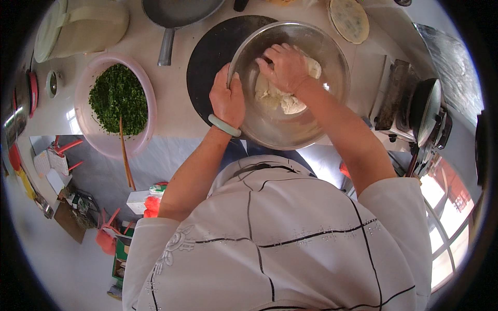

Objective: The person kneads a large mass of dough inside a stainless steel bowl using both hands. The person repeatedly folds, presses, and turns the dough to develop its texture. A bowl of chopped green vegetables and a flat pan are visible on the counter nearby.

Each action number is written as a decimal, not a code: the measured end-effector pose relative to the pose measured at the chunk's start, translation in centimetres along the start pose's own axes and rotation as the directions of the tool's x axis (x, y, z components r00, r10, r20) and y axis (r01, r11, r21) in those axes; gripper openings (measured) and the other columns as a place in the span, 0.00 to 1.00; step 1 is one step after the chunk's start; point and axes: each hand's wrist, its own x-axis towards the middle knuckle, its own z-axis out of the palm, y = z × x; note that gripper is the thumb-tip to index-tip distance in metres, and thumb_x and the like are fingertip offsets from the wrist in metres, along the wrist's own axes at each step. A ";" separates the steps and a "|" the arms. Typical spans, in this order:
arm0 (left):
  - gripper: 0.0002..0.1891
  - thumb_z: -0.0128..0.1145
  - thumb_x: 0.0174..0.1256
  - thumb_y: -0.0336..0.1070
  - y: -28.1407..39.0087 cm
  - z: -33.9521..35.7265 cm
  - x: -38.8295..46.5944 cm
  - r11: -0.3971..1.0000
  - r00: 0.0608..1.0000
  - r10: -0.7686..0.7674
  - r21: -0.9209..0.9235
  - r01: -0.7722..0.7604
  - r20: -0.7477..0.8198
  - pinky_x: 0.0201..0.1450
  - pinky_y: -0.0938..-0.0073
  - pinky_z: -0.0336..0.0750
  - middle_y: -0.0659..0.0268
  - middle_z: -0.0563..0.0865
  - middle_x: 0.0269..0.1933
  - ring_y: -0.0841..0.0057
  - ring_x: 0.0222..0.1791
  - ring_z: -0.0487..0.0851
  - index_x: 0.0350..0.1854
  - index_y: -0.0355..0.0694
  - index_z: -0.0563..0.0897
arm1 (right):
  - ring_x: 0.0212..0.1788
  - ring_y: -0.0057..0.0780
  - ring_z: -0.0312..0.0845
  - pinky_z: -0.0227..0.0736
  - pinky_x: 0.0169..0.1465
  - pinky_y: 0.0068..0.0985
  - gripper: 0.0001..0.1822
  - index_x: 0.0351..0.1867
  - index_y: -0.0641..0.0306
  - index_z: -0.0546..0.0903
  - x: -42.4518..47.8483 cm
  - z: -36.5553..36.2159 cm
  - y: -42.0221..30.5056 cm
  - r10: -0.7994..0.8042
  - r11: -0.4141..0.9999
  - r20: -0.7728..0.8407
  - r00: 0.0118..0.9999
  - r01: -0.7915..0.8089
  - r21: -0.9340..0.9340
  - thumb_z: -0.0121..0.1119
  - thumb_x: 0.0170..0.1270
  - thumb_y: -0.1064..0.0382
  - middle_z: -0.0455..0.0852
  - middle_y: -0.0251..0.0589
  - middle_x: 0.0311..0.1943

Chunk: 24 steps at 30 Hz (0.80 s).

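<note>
A large stainless steel mixing bowl (249, 112) stands before me at the counter's front edge, partly over a round black board (206, 77). My left hand (228, 93) grips its left rim, thumb inside and fingers outside. Inside the bowl lies a lump of pale, rough dough (292, 105), with part of it showing beyond my right hand at the far right. My right hand (286, 68) is on the dough, fingers curled over it and thumb off to the left. The palm hides much of the lump, and the fingers' hold underneath is partly hidden.
To the left, a pink plastic basin (151, 112) holds chopped greens (116, 97) and wooden chopsticks (125, 159) that jut past the counter edge. A frying pan (167, 42) and a lidded container (93, 27) lie behind. A gas stove (393, 101) stands right, below a round flatbread (349, 20).
</note>
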 end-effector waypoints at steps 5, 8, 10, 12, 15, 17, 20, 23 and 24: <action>0.15 0.51 0.69 0.28 -0.6 0.1 0.1 0.999 0.999 0.039 -0.014 -0.039 -0.006 0.55 0.64 0.77 0.48 0.84 0.51 0.53 0.50 0.84 0.57 0.33 0.79 | 0.42 0.51 0.84 0.79 0.47 0.45 0.19 0.35 0.60 0.84 1.3 0.0 -0.1 0.089 0.994 -0.004 0.996 -0.088 0.071 0.55 0.66 0.45 0.88 0.48 0.38; 0.15 0.52 0.69 0.29 -0.4 0.0 0.3 0.996 0.997 0.073 0.044 -0.072 -0.026 0.54 0.63 0.77 0.47 0.86 0.49 0.52 0.49 0.85 0.56 0.34 0.80 | 0.42 0.52 0.84 0.78 0.46 0.44 0.20 0.38 0.59 0.84 1.6 0.2 0.2 0.074 0.997 -0.037 0.997 -0.073 0.026 0.53 0.69 0.44 0.88 0.46 0.39; 0.15 0.52 0.69 0.30 -0.8 0.3 0.5 0.997 0.997 0.073 0.030 -0.071 -0.038 0.53 0.63 0.77 0.48 0.86 0.47 0.53 0.47 0.85 0.56 0.35 0.80 | 0.42 0.52 0.84 0.78 0.47 0.44 0.22 0.39 0.59 0.84 1.7 -0.1 0.1 0.105 0.994 -0.020 0.994 -0.104 0.027 0.52 0.70 0.42 0.88 0.47 0.38; 0.15 0.52 0.70 0.32 -1.1 0.4 0.7 0.993 0.994 0.109 0.043 -0.107 -0.032 0.51 0.63 0.78 0.49 0.87 0.45 0.54 0.46 0.86 0.56 0.37 0.81 | 0.42 0.53 0.83 0.77 0.48 0.44 0.24 0.39 0.58 0.84 1.3 -0.4 -0.2 0.102 0.995 -0.076 0.992 -0.100 0.029 0.51 0.70 0.40 0.88 0.49 0.36; 0.14 0.52 0.72 0.33 -1.2 0.4 0.9 0.998 0.999 0.050 0.035 -0.049 -0.004 0.52 0.68 0.76 0.57 0.88 0.45 0.67 0.45 0.85 0.56 0.38 0.81 | 0.40 0.53 0.83 0.77 0.45 0.45 0.27 0.38 0.60 0.85 0.4 -2.9 -0.7 0.124 0.987 0.247 0.961 -0.146 0.072 0.50 0.69 0.37 0.88 0.50 0.36; 0.14 0.52 0.72 0.33 -0.7 0.3 0.7 0.998 0.998 0.042 0.049 -0.039 -0.050 0.52 0.67 0.76 0.55 0.88 0.46 0.63 0.46 0.85 0.56 0.39 0.81 | 0.46 0.51 0.83 0.75 0.51 0.44 0.30 0.38 0.59 0.87 -0.7 -5.3 -1.5 0.073 0.991 0.288 0.955 -0.102 0.089 0.49 0.68 0.34 0.88 0.51 0.39; 0.15 0.52 0.71 0.33 -1.0 0.3 0.8 0.997 0.998 0.046 0.060 -0.043 -0.040 0.52 0.64 0.77 0.51 0.88 0.46 0.57 0.46 0.86 0.56 0.39 0.81 | 0.49 0.49 0.81 0.73 0.54 0.44 0.29 0.38 0.58 0.88 -4.3 -6.1 -0.2 -0.078 0.997 0.234 0.969 0.071 0.038 0.49 0.68 0.34 0.87 0.49 0.42; 0.15 0.52 0.72 0.33 -1.0 0.3 1.0 0.995 0.999 0.047 0.094 -0.044 -0.024 0.53 0.66 0.76 0.53 0.88 0.47 0.60 0.46 0.86 0.57 0.38 0.81 | 0.50 0.48 0.78 0.70 0.55 0.43 0.22 0.44 0.56 0.87 -8.2 -4.9 1.1 -0.191 0.981 0.193 0.963 0.179 0.075 0.52 0.69 0.41 0.86 0.45 0.45; 0.15 0.52 0.72 0.34 -0.6 0.3 0.8 0.994 0.999 0.045 0.097 -0.042 -0.027 0.53 0.67 0.76 0.54 0.88 0.47 0.63 0.46 0.85 0.57 0.37 0.80 | 0.51 0.47 0.78 0.69 0.56 0.42 0.21 0.46 0.56 0.86 -9.4 -4.7 0.9 -0.174 0.983 0.194 0.965 0.159 0.091 0.54 0.68 0.42 0.85 0.44 0.46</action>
